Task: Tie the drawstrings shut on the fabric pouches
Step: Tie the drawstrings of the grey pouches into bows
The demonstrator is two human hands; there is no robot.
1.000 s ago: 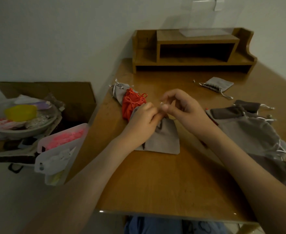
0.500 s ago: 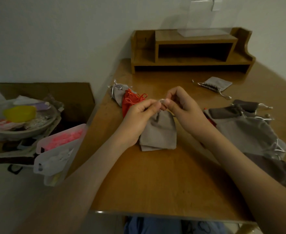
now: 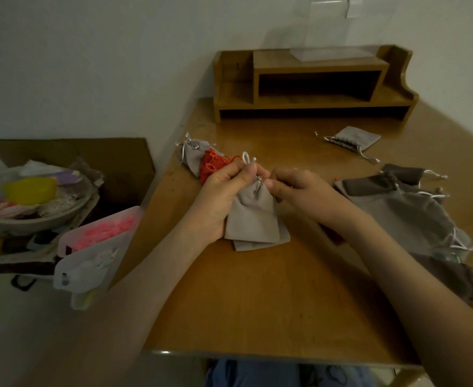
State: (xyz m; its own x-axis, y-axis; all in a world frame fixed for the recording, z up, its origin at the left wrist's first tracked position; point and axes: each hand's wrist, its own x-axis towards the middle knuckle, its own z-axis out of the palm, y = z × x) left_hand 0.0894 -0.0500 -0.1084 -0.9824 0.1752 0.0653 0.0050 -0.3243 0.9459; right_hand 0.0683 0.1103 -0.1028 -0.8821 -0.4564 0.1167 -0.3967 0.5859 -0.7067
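Where the floor showed left of the table (image 3: 257, 317), a box (image 3: 70, 152) held a bowl (image 3: 34, 216) with something yellow in it. Just right of it, a clear tray (image 3: 98, 247) of pink bits leaned against the table edge. At the table's left side lay a grey pouch with its neck drawn in (image 3: 194, 157), and an orange pouch (image 3: 210, 167) touched it on the right.

The left hand (image 3: 224, 196) came next, its fingers curled together and pinching the white cord (image 3: 246, 157), whose loop stood up above the fingertips. Between the hands, near the table's middle, hung the held pouch (image 3: 253, 216), grey and upright with its neck gathered. Its lower edge overlapped more grey fabric on the table; whether that was a second pouch could not be told. The right hand (image 3: 299, 191) had thumb and forefinger pressed together on the cord at the neck, and its other fingers were curled.

Behind, against the wall, stood a wooden shelf (image 3: 313, 85) with a clear stand (image 3: 327, 29) on top. Right of the hands, a small grey pouch (image 3: 352, 138) lay alone, and a pile of pouches (image 3: 411, 213) lay along the right edge.
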